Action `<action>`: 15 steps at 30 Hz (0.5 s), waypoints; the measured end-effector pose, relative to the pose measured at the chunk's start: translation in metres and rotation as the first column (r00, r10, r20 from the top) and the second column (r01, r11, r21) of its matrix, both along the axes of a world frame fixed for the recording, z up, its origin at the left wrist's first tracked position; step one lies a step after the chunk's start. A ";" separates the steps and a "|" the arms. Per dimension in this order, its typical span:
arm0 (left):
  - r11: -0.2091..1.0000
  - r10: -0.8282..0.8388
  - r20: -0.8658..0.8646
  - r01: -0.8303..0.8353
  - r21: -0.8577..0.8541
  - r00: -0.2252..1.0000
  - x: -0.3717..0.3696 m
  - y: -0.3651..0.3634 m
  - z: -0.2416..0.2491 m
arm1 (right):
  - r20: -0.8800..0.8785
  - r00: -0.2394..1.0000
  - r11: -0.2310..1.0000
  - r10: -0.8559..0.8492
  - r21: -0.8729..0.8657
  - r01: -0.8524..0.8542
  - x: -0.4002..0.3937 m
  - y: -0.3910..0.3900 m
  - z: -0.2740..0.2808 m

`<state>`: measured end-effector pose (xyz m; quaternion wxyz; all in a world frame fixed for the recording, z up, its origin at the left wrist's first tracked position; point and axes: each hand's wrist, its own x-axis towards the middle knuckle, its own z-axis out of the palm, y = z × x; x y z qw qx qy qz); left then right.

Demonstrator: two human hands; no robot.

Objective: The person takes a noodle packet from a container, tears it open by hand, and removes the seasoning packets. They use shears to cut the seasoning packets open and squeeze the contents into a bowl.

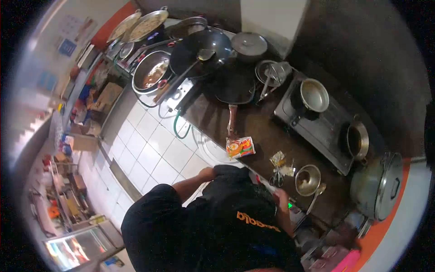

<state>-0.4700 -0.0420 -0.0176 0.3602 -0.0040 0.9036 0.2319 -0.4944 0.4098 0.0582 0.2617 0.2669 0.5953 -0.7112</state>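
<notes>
My left hand (207,174) is at waist height against my dark clothing. Its fingers look bent, but the cloth and blur hide their ends. Low on the other side, my right hand (281,196) is beside the counter edge, partly behind my black shirt (217,222); its fingers do not show clearly. Near it on the counter lie scissors (276,179), an opened seasoning sachet (277,158) and a small metal bowl (308,180) with pale contents. A spoon (316,198) rests beside the bowl. An orange and white instant noodle packet (240,148) lies at the counter's front edge.
A flat pan (235,86), a wok (186,50) with a ladle across it, and a pot of reddish liquid (152,72) stand along the back left. A stove (317,127) carries a saucepan (314,95) and small wok (358,138). A large lidded pot (376,186) stands right.
</notes>
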 end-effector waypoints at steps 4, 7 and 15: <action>0.978 -0.129 0.199 0.158 -0.135 0.971 0.065 -0.003 0.037 | 0.102 0.986 0.991 0.133 -0.002 -0.134 0.061 0.057 -0.081; 0.980 -0.197 0.210 0.193 0.041 0.958 0.096 0.002 0.048 | 0.257 0.946 0.979 -0.198 0.102 0.177 0.095 0.029 -0.083; 0.827 -0.371 0.298 0.459 -0.324 0.879 0.102 -0.119 0.108 | 0.299 0.881 0.912 -0.366 -0.071 0.404 0.238 -0.038 -0.117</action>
